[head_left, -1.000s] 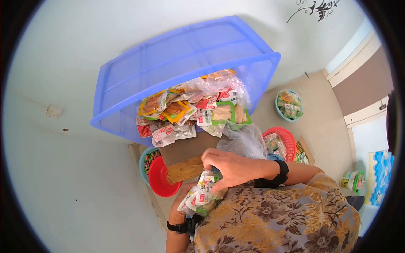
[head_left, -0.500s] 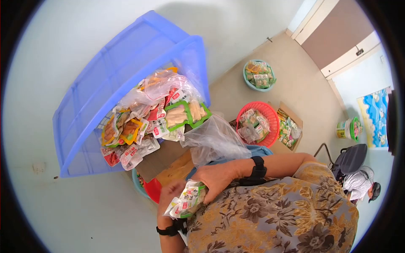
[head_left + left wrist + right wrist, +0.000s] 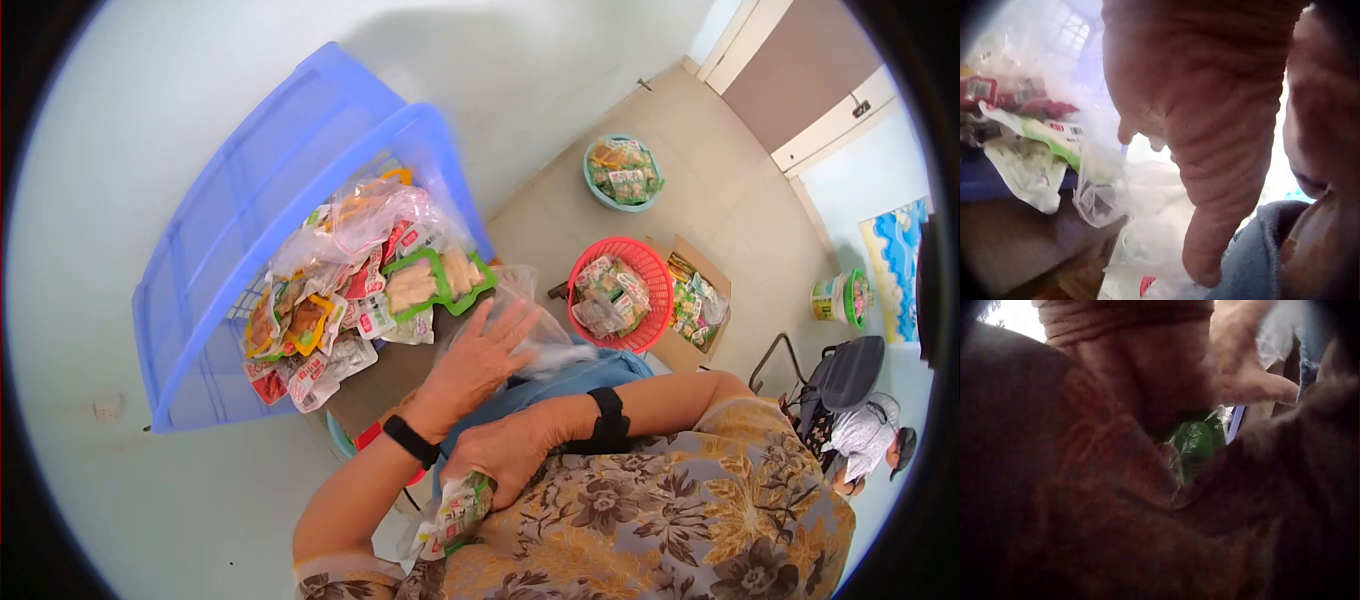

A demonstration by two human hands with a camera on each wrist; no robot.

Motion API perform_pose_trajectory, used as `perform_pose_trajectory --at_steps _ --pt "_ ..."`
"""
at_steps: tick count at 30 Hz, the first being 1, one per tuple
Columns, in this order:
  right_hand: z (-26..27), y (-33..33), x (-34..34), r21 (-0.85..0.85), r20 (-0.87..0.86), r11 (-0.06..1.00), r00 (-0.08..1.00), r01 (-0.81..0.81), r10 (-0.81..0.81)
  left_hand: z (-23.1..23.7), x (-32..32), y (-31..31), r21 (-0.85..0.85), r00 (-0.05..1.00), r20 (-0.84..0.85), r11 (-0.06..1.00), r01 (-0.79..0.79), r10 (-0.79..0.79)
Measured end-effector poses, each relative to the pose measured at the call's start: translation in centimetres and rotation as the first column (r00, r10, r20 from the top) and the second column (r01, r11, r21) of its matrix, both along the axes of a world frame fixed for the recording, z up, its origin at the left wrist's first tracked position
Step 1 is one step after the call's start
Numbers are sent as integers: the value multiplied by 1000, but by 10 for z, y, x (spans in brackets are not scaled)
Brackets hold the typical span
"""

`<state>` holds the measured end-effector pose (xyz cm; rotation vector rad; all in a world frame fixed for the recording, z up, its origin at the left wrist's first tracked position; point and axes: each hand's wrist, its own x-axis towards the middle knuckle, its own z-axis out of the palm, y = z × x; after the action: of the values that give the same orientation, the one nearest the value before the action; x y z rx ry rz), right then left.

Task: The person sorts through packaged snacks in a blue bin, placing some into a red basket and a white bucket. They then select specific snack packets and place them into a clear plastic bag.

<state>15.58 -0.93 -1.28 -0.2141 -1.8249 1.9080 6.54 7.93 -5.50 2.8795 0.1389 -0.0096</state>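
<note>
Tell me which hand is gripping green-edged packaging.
The right hand, close to the flowered shirt, grips the green-edged packaging; the left hand, stretched farther out, is at the clear plastic bag.

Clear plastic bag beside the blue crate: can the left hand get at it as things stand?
Probably yes: the left hand looks empty, its fingers extended over the clear plastic bag in the head view, with nothing visibly in the way.

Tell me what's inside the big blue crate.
The blue crate holds a heap of packets, some red, some edged green or orange, partly under clear plastic. Whatever lies beneath is covered.
</note>
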Motion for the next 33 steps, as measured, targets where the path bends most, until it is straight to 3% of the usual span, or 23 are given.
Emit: perform_pose_trajectory --at_steps 2,3,5,6,8,9,11,12,13,14,15,16,17,18,19,21,22,24,25,27,28,30,33 --pt "0 -1 6 12 -16 1000 1000 26 -25 -29 2 -5 230 981 -158 962 145 -110" --pt "-1 -3 10 15 -42 996 996 84 -83 -41 1 -7 221 978 -163 962 163 -129" --pt "-4 -7 20 9 -69 987 985 162 -161 -62 -6 -11 453 961 -227 857 245 -156" --pt "-6 -9 28 -6 -28 982 981 191 -191 -70 -9 -14 446 957 -228 855 265 -177" --pt "-9 -14 45 -28 16 972 972 235 -234 -83 -13 -21 525 832 -554 772 358 -8" --pt "-11 -18 54 -104 46 948 954 301 -298 -89 -14 -22 519 831 -556 772 368 -23" --pt "-16 -27 75 -181 75 910 928 373 -365 -99 -18 -21 548 938 -343 799 249 -58" --pt "-20 -34 89 -288 159 853 900 435 -405 -109 -19 -22 545 936 -345 797 262 -72" --pt "-26 -42 103 -387 247 777 867 497 -432 -120 -19 -25 307 875 -484 938 162 7" --pt "-36 -51 117 -383 258 727 821 571 -509 -130 -21 -31 64 778 -627 998 8 35" --pt "-50 -60 132 -377 271 668 765 642 -584 -123 -28 -35 -220 952 -255 948 -229 171" --pt "-61 -69 146 -409 292 559 684 721 -669 -113 -33 -38 -555 907 89 777 -298 412" --pt "-73 -80 158 -433 316 439 589 787 -744 -110 -28 -37 -342 923 -115 857 -384 368" --pt "-84 -93 167 -535 355 236 470 811 -808 -111 -23 -36 -102 883 -311 911 -400 352" --pt "-92 -104 179 -524 432 76 341 848 -835 -119 -22 -36 -115 893 -309 920 -375 326" --pt "-147 -142 206 -519 579 -179 190 836 -793 -139 -26 -36 -264 858 -212 818 -511 468" --pt "-175 -163 217 -514 587 -196 176 835 -790 -148 -27 -36 -274 866 -214 823 -498 452" --pt "-220 -194 236 -485 702 -485 -7 728 -712 -160 -25 -35 -367 723 -359 622 -691 591" --pt "-243 -210 246 -483 704 -492 -13 725 -710 -165 -23 -34 -370 727 -360 626 -687 585" --pt "-283 -243 258 -421 793 -705 -146 572 -592 -174 -18 -34 -411 616 -321 480 -775 720" --pt "-294 -251 263 -417 799 -715 -149 561 -583 -183 -18 -35 -411 622 -331 485 -772 709" --pt "-312 -264 270 -318 872 -857 -231 406 -433 -198 -10 -32 -448 568 -288 416 -791 771" --pt "-334 -266 278 -319 869 -905 -294 280 -397 -208 11 -27 -511 558 -279 371 -775 781"
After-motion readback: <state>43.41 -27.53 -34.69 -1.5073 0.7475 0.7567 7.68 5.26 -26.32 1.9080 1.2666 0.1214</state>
